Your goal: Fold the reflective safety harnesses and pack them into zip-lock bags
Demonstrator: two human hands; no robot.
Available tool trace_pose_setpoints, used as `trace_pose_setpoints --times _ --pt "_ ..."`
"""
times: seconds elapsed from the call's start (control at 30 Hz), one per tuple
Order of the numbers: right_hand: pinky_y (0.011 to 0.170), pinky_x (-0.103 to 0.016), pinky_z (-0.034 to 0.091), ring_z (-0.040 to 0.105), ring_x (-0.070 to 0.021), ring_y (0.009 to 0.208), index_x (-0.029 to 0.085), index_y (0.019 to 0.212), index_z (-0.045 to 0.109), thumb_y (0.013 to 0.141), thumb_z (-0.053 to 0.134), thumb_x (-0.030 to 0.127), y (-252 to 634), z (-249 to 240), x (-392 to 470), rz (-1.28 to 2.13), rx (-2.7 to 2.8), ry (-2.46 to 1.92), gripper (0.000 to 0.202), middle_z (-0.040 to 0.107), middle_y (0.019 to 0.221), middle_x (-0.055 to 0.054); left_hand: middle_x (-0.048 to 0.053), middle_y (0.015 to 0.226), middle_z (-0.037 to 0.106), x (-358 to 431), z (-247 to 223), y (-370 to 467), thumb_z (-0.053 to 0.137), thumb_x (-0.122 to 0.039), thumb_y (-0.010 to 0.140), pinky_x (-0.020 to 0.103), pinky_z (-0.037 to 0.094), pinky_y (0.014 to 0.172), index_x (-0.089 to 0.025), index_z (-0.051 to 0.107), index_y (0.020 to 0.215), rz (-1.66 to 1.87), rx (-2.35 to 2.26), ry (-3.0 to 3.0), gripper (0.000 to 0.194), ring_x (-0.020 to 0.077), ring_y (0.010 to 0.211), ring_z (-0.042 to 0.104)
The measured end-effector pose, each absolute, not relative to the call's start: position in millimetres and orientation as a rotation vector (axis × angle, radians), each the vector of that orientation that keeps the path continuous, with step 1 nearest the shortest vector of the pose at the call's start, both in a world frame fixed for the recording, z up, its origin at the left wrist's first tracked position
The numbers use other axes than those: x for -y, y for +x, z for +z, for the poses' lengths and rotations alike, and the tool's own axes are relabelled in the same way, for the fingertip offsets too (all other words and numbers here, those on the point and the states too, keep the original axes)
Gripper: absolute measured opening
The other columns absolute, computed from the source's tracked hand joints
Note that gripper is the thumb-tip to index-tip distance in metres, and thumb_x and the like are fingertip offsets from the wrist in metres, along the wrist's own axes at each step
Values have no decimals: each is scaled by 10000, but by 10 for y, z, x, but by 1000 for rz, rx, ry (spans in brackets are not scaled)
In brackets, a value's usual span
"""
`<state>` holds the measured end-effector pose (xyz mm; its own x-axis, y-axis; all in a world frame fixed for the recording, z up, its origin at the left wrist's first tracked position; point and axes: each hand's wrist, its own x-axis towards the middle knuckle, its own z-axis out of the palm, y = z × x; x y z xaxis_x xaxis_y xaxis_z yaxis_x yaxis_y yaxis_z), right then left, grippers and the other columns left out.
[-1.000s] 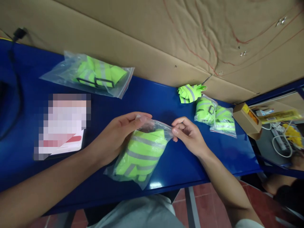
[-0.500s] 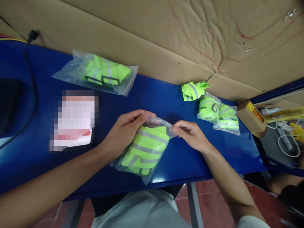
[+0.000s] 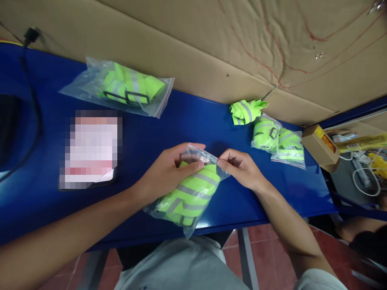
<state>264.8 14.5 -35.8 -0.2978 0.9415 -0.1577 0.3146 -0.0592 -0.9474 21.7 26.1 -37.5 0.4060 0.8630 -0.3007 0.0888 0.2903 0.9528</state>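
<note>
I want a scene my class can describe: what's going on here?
A person's left hand grips a clear bag near its upper edge; the right hand pinches that edge's right end. A yellow-green striped bundle is inside. On the blue table, one bagged bundle lies behind a phone, and others lie farther right.

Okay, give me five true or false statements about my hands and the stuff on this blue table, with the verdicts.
1. Your left hand and right hand both hold one clear bag. True.
2. A loose green bundle lies on the blue table. True.
3. Your right hand lies flat on the table. False: it pinches the bag's upper edge.
4. A cardboard box sits near the table's right end. True.
5. The held bag's contents are plain green. False: they have grey stripes.
</note>
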Motion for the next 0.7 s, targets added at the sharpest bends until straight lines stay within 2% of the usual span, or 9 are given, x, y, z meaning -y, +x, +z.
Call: trace_pose_setpoints --times 0.2,0.4,0.57,0.7 --pt "536 -218 361 441 -76 592 161 798 629 924 717 520 2648 -336 -125 1383 1702 -1380 391 546 681 21 42 1003 798 -254 -373 230 789 -435 848 245 494 622 -242 690 1327 632 -998 1194 526 173 744 682" --pt "573 -223 407 528 -85 624 155 901 689 945 719 459 2624 -356 -132 1474 1600 -1330 308 633 754 -4 33 1003 794 -242 -390 232 758 -418 873 240 490 637 -240 678 1346 621 -963 1230 511 178 802 690" --pt "591 -229 424 556 -95 656 163 945 717 908 764 481 2619 -363 -142 1545 1577 -1329 323 665 791 -12 34 988 781 -239 -401 242 705 -436 912 223 442 581 -227 628 1419 607 -928 1224 554 162 762 654" --pt "569 -230 405 517 -91 633 162 944 711 919 749 498 2616 -352 -125 1535 1630 -1328 339 636 758 -5 28 940 765 -240 -382 254 645 -490 942 228 436 579 -224 694 1328 615 -967 1195 471 152 708 617"
